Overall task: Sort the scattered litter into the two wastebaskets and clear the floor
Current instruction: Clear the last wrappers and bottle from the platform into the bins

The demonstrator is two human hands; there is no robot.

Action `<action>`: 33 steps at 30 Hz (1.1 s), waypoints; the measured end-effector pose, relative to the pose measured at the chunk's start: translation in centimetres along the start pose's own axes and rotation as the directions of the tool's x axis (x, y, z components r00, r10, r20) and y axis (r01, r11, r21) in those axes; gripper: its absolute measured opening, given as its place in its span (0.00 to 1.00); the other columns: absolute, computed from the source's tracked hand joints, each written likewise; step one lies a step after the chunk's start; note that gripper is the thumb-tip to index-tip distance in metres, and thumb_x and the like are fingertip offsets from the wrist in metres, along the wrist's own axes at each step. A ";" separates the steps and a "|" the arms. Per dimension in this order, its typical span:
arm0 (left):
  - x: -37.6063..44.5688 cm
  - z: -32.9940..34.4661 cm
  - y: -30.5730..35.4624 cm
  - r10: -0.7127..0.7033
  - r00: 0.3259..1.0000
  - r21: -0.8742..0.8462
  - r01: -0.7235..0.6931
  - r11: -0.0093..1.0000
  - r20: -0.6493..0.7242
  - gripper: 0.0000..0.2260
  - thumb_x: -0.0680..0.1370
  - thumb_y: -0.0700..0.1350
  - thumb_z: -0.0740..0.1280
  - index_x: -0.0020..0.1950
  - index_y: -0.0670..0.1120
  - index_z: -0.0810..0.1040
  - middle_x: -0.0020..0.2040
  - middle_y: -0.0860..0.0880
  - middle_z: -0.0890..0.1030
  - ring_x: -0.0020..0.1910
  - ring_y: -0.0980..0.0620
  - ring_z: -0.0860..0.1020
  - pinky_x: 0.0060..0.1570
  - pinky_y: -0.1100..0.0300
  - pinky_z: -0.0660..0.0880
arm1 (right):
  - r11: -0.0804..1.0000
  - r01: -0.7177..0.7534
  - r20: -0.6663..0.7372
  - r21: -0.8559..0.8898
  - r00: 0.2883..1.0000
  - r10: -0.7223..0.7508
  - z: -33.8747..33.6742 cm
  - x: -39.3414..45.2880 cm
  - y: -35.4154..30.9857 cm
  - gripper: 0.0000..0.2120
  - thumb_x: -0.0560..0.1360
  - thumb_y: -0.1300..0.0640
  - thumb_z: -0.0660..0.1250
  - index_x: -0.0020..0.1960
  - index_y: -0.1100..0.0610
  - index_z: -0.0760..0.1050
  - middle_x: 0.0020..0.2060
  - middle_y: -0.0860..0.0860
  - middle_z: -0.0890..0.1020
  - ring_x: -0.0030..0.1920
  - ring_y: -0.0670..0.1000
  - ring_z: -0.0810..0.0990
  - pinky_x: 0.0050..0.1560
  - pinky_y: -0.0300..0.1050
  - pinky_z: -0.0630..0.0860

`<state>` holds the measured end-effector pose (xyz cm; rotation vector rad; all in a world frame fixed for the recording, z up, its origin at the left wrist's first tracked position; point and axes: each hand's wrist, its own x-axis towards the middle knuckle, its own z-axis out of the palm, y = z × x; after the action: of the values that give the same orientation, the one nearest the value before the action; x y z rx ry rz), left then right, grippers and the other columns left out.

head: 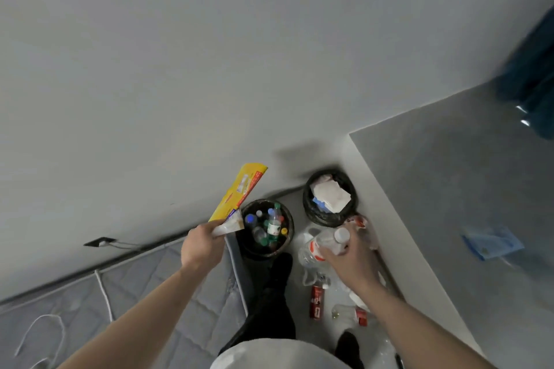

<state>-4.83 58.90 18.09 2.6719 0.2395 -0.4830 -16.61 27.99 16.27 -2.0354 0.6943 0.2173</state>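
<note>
Left hand [201, 241]: grips the lower end of a yellow wrapper [236, 193], which slants up and to the right over the near-left rim of the bottle bin.
Right hand [347, 255]: fingers curled round a clear plastic bottle [325, 244], its white cap pointing toward the paper bin.
Bottle bin [287, 220]: holds bottles; stands against the wall, to the left of the bottle and nearer the left hand.
Paper bin [308, 189]: holds paper; just ahead of the right hand.
Key relation: each hand looks nearer the other item's bin, so I judge the arms must cross.
Floor [335, 326]: a red can [317, 304] and more bottles remain.
</note>
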 end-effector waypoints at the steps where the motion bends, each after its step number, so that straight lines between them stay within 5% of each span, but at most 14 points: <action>1: 2.3 0.1 0.0 0.017 0.999 0.019 -0.017 1.000 0.030 0.18 0.76 0.46 0.63 0.61 0.62 0.82 0.41 0.50 0.83 0.45 0.42 0.82 0.38 0.56 0.75 | 1.000 -0.019 0.003 -0.002 1.000 0.019 1.3 1.4 -0.3 0.21 0.67 0.41 0.78 0.50 0.40 0.67 0.42 0.36 0.78 0.41 0.41 0.78 0.37 0.40 0.73; 10: 19.2 5.6 -1.1 0.130 0.981 0.138 -0.150 0.979 0.147 0.24 0.72 0.40 0.63 0.63 0.61 0.82 0.56 0.47 0.86 0.57 0.40 0.82 0.52 0.51 0.79 | 0.996 -0.084 0.071 -0.011 0.994 0.085 12.9 13.2 0.9 0.21 0.67 0.36 0.76 0.52 0.43 0.71 0.39 0.42 0.82 0.39 0.41 0.81 0.36 0.41 0.75; 14: 23.9 10.8 -3.0 0.207 0.966 0.189 -0.235 0.953 0.156 0.26 0.69 0.46 0.60 0.63 0.65 0.81 0.55 0.51 0.86 0.56 0.43 0.82 0.50 0.51 0.79 | 0.998 -0.047 0.089 -0.036 0.995 0.050 18.2 18.1 4.1 0.20 0.67 0.39 0.78 0.49 0.43 0.70 0.38 0.42 0.80 0.37 0.38 0.79 0.32 0.36 0.71; 19: 28.1 16.5 -5.8 0.319 0.939 0.182 -0.339 0.923 0.131 0.25 0.69 0.49 0.59 0.64 0.65 0.80 0.56 0.53 0.86 0.56 0.44 0.82 0.51 0.51 0.79 | 0.997 -0.010 0.165 -0.078 0.986 0.023 25.9 23.0 9.4 0.25 0.62 0.34 0.77 0.50 0.41 0.68 0.39 0.42 0.82 0.39 0.42 0.81 0.39 0.49 0.81; 23: 30.9 19.7 -7.8 0.382 0.915 0.235 -0.402 0.885 0.126 0.24 0.70 0.50 0.60 0.63 0.64 0.80 0.58 0.54 0.85 0.58 0.45 0.81 0.51 0.53 0.78 | 0.993 0.079 0.284 -0.088 0.958 -0.051 31.0 25.8 10.9 0.26 0.62 0.37 0.79 0.51 0.44 0.69 0.41 0.41 0.81 0.40 0.41 0.80 0.35 0.39 0.73; 29: 34.3 23.2 -10.1 0.500 0.865 0.207 -0.495 0.844 0.032 0.26 0.70 0.50 0.55 0.63 0.63 0.80 0.53 0.54 0.85 0.52 0.46 0.81 0.46 0.56 0.77 | 0.958 0.161 0.464 -0.235 0.885 -0.035 37.3 30.2 12.9 0.28 0.62 0.38 0.78 0.54 0.44 0.67 0.50 0.47 0.80 0.48 0.50 0.80 0.43 0.44 0.72; 33: 35.3 25.2 -11.0 0.575 0.818 0.126 -0.572 0.811 0.010 0.23 0.72 0.49 0.56 0.62 0.65 0.80 0.50 0.55 0.86 0.48 0.47 0.82 0.44 0.54 0.78 | 0.881 0.233 0.452 -0.412 0.892 -0.025 39.5 31.0 13.6 0.30 0.68 0.42 0.76 0.63 0.51 0.69 0.55 0.52 0.80 0.54 0.56 0.80 0.51 0.48 0.76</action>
<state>17.71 61.37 -20.50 2.6831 -0.6051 -0.2658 6.09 43.51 -27.86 -2.3515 0.2241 0.7965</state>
